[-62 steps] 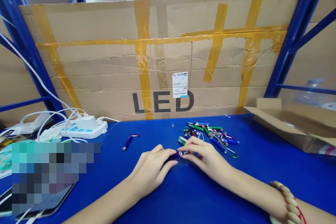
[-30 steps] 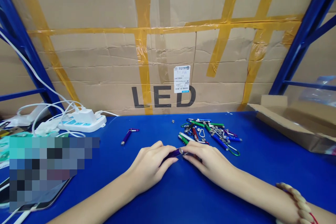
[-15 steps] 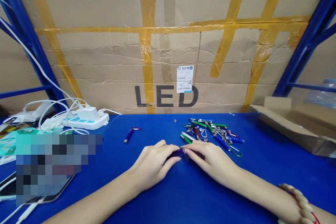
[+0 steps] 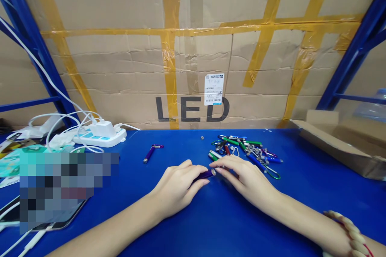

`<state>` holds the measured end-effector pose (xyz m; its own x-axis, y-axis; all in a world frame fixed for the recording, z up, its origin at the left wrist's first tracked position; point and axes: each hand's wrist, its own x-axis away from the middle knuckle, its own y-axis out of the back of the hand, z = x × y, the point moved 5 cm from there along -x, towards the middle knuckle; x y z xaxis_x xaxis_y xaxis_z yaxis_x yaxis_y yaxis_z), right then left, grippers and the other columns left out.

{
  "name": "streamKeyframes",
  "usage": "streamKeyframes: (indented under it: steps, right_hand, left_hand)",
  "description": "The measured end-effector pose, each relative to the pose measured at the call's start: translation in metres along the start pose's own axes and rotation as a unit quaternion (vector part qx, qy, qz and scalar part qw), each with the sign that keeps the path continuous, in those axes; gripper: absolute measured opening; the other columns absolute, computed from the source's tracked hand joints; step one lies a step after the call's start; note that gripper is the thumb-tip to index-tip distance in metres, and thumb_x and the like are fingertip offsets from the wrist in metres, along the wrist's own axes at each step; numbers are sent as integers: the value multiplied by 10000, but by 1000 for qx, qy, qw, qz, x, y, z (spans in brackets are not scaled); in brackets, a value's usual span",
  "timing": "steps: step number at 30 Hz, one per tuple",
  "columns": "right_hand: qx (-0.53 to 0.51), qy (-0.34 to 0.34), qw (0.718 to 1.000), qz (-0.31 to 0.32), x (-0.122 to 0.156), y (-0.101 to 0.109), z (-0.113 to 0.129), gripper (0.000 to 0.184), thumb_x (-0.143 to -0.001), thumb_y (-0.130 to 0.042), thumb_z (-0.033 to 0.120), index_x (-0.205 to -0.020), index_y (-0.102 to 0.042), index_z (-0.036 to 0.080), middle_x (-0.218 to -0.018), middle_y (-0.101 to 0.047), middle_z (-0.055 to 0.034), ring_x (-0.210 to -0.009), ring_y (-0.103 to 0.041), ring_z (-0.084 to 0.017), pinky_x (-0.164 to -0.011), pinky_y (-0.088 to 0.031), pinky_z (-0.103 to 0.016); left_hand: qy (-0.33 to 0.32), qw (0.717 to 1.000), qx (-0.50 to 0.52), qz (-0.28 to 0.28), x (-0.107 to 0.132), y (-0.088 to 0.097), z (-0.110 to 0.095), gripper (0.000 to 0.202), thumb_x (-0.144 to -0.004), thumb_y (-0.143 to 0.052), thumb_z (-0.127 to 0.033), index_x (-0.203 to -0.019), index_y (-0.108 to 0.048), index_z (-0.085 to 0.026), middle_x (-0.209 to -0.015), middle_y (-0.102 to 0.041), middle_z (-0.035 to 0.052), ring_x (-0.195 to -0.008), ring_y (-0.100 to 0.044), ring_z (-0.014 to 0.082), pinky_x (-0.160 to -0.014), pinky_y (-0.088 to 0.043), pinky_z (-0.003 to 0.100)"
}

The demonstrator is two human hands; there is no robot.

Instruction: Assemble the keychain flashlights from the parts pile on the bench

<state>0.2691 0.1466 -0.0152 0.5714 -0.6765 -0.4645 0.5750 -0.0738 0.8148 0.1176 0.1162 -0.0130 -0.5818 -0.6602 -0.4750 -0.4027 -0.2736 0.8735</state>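
My left hand (image 4: 176,184) rests on the blue table (image 4: 193,225) with its fingers closed round a small purple keychain flashlight (image 4: 205,174). My right hand (image 4: 245,176) pinches the silver front end of the same flashlight with thumb and forefinger. Just beyond my right hand lies a pile of several keychain flashlights (image 4: 245,150) in green, red, blue and purple with clips. One more purple flashlight (image 4: 150,153) lies alone to the left of my hands.
A taped cardboard sheet marked LED (image 4: 193,108) stands at the table's back. A white power strip with cables (image 4: 101,136) sits at the left. An open cardboard box (image 4: 340,144) is at the right. A tablet (image 4: 54,225) lies near left.
Both hands stay on the purple flashlight at the same spot. The view has tilted down a little and shifted slightly.
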Motion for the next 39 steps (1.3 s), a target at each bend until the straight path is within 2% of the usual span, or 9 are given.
streamKeyframes:
  steps: [5, 11, 17, 20, 23, 27, 29, 33, 39]
  right_hand:
    - [-14, 2, 1000, 0, 0, 0, -2, 192, -890, -486, 208, -991, -646, 240, -975, -673, -16, -908, -603, -187, -826, -494, -339]
    - [-48, 31, 998, -10, 1, 2, 1, 209, -905, -457, 206, -970, -654, 230, -986, -651, -33, -944, -589, -174, -859, -475, -321]
    - [-18, 36, 999, -35, 2, 6, 3, 245, -916, -426, 246, -979, -663, 249, -1011, -569, -60, -835, -584, -164, -665, -503, -271]
    - [-23, 36, 998, -55, 2, 9, 5, 236, -912, -445, 261, -984, -670, 252, -974, -572, -60, -817, -579, -164, -658, -493, -270]
    - [-78, 13, 995, -61, 0, 10, 6, 195, -882, -513, 300, -924, -694, 241, -906, -616, -47, -821, -589, -168, -660, -489, -262]
    - [-162, -72, 983, -57, -2, 8, 1, 140, -811, -608, 323, -843, -713, 236, -790, -671, -9, -652, -590, -146, -489, -432, -223]
    - [-177, -103, 977, -67, -2, 9, -3, 144, -796, -618, 333, -832, -715, 234, -755, -680, -1, -590, -572, -141, -460, -408, -227]
    - [-188, -108, 971, -98, 0, 12, -4, 157, -792, -612, 351, -816, -718, 239, -796, -691, -5, -684, -606, -172, -520, -434, -246]
    - [-214, -103, 966, -99, 2, 13, -1, 117, -784, -622, 325, -791, -717, 257, -794, -698, 15, -724, -625, -173, -558, -453, -242]
  left_hand:
    - [0, 1000, -7, -2, 0, 0, 0, 221, -936, -388, -315, -1019, -553, -193, -859, -653, 19, -747, -585, 147, -609, -465, 230]
    - [-4, 1000, 0, -6, 0, 0, 0, 223, -938, -382, -315, -1019, -550, -193, -875, -655, 22, -756, -585, 150, -620, -466, 233]
    - [0, 1000, -1, -1, 0, 0, 0, 221, -936, -389, -313, -1030, -551, -196, -857, -649, 20, -744, -582, 152, -609, -455, 233]
    - [-1, 1000, -3, -2, 0, 0, 0, 222, -936, -390, -314, -1040, -550, -201, -854, -646, 22, -746, -582, 152, -611, -454, 231]
    - [-4, 1000, 2, -5, 0, 0, 0, 220, -936, -391, -311, -1037, -549, -196, -876, -652, 24, -754, -582, 153, -621, -460, 235]
    - [-8, 1000, 9, -6, -1, 0, -1, 213, -936, -393, -304, -1023, -551, -189, -897, -657, 19, -756, -581, 153, -621, -461, 241]
    - [-7, 1000, 4, -7, 0, 1, -1, 228, -941, -378, -305, -1046, -545, -190, -884, -655, 20, -747, -581, 154, -609, -457, 242]
    - [-4, 1000, -3, -7, 0, 3, -4, 265, -951, -344, -302, -1134, -504, -197, -844, -644, 25, -734, -581, 161, -593, -455, 249]
    - [-3, 1000, 0, -2, -1, 3, -2, 252, -945, -362, -288, -1138, -498, -200, -858, -646, 24, -749, -577, 175, -603, -461, 265]
